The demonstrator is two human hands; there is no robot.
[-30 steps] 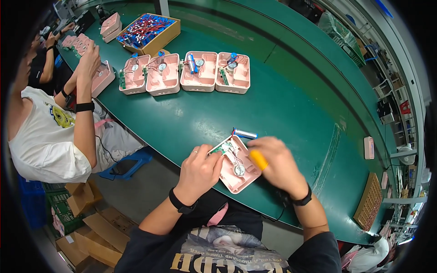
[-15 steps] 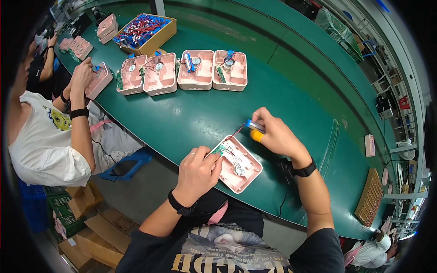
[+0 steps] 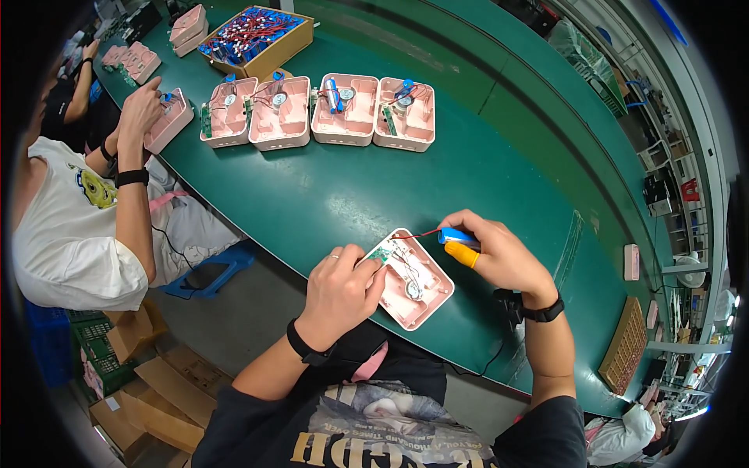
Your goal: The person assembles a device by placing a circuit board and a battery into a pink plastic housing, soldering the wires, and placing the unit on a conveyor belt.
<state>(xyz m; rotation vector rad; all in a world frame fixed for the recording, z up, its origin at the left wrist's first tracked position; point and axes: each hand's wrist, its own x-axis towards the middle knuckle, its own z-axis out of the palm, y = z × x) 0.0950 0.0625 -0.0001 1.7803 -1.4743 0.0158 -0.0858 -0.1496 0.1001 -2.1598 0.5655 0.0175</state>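
A pink plastic case half (image 3: 430, 306) lies tilted at the near edge of the table, with a round speaker (image 3: 413, 289) and thin wires inside. My left hand (image 3: 341, 290) is closed at its upper left corner, the fingertips pinching a small green circuit board (image 3: 381, 254). To the right of the case, my right hand (image 3: 503, 256) grips a blue cylindrical battery (image 3: 455, 237) above the table. A yellow finger cot (image 3: 462, 255) covers one of its digits. Red and dark leads run from the battery to the circuit board.
Several pink case halves (image 3: 343, 129) with batteries and boards stand in a row beyond my hands. Behind them a cardboard box (image 3: 292, 51) holds many blue batteries. A co-worker (image 3: 94, 226) sits at the left. A brown slotted tray (image 3: 624, 347) lies at the right.
My right hand has moved a little right and nearer to me, drawing the leads straighter. The battery has turned to show more blue. My left hand keeps its hold on the board.
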